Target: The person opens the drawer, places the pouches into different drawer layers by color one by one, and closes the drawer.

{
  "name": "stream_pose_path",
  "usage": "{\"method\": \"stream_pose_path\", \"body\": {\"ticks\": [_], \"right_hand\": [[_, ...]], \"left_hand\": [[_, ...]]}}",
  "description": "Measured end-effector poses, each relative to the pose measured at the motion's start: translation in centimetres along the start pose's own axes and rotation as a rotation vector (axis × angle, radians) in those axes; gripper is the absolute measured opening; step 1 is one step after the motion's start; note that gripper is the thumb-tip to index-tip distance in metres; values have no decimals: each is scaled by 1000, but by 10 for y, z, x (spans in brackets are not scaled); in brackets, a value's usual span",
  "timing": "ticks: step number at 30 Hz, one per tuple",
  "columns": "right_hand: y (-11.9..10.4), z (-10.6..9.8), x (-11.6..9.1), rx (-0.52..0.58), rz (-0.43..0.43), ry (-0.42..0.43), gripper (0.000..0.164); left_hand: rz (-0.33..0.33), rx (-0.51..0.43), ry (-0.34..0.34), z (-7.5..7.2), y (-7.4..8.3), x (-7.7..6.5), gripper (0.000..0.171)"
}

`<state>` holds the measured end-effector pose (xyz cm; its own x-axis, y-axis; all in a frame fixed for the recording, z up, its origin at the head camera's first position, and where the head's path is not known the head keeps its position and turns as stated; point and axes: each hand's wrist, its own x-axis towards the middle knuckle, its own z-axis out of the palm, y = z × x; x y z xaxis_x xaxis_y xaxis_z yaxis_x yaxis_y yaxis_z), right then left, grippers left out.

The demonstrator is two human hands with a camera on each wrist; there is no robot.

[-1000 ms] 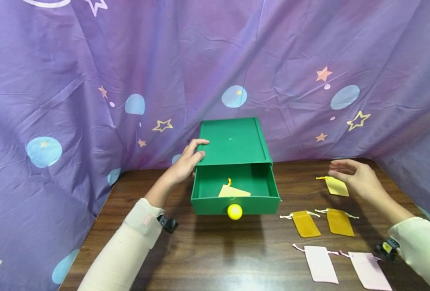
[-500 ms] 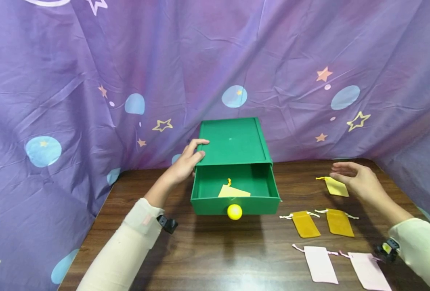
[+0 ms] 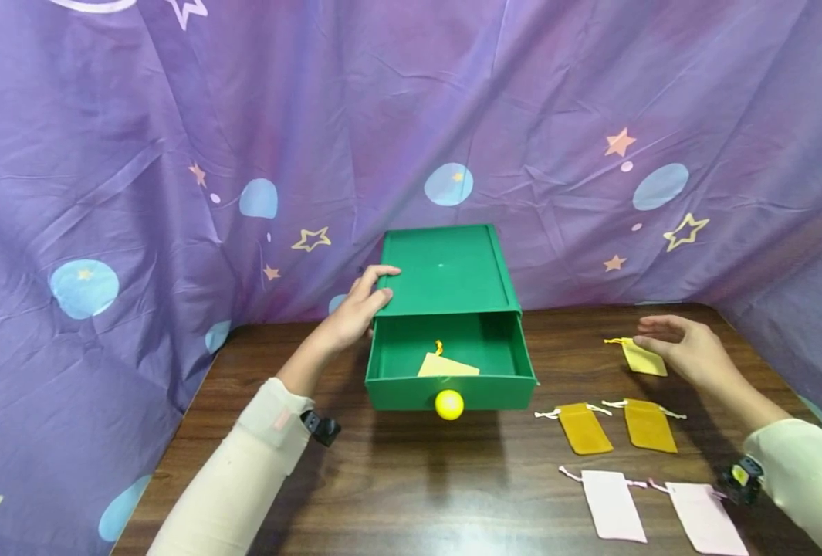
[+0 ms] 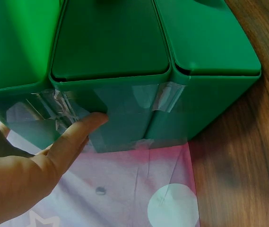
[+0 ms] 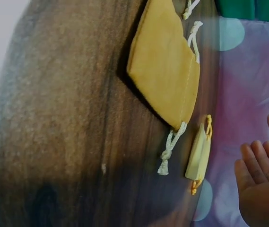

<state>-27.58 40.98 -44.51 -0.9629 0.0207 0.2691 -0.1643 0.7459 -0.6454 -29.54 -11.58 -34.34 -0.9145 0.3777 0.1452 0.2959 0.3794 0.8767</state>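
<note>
My left hand (image 3: 351,316) rests against the upper left edge of a green drawer cabinet (image 3: 445,270), index finger and thumb tips on its top. In the left wrist view a finger (image 4: 77,137) lies nearly straight along the taped side wall. The top drawer (image 3: 383,395), with a yellow ball knob (image 3: 448,405), is pulled out and holds a pale yellow pouch (image 3: 445,366). Above another pale yellow drawstring pouch (image 3: 645,358) hovers my right hand (image 3: 691,351), its fingers loosely bent and holding nothing; the right wrist view shows it apart from that pouch (image 5: 198,153).
Two mustard pouches (image 3: 584,428) lie side by side on the brown wooden table (image 3: 411,479), right of the drawer. Nearer the front are two pale pink pouches (image 3: 613,506). A purple patterned cloth (image 3: 355,139) hangs behind and at both sides.
My right hand has drifted slightly right and down above the pale yellow pouch. The left hand, the cabinet and the pouches have stayed where they were.
</note>
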Motion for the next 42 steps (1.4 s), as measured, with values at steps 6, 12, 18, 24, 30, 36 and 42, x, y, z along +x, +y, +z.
{"method": "stream_pose_path", "body": {"ticks": [6,12,18,24,30,36,42], "right_hand": [[8,3,0,-9,8,1,45],[14,5,-2,7,19,-1,45],[16,7,-2,0,29,-7,47],[18,8,-2,-9,61,-14,52],[20,8,-2,-4,56,-18,53],[26,10,-3,-10,58,-42,56],[29,13,-4,-25,56,-47,58]], "left_hand": [[-13,0,3,0,-2,0,48],[-21,-9,2,1,-2,0,47],[-14,6,4,0,-1,-1,47],[-21,-4,2,0,0,0,48],[-20,-5,1,0,0,0,48],[-18,-4,-1,0,-1,0,47],[-12,-7,0,1,-1,1,48]]}}
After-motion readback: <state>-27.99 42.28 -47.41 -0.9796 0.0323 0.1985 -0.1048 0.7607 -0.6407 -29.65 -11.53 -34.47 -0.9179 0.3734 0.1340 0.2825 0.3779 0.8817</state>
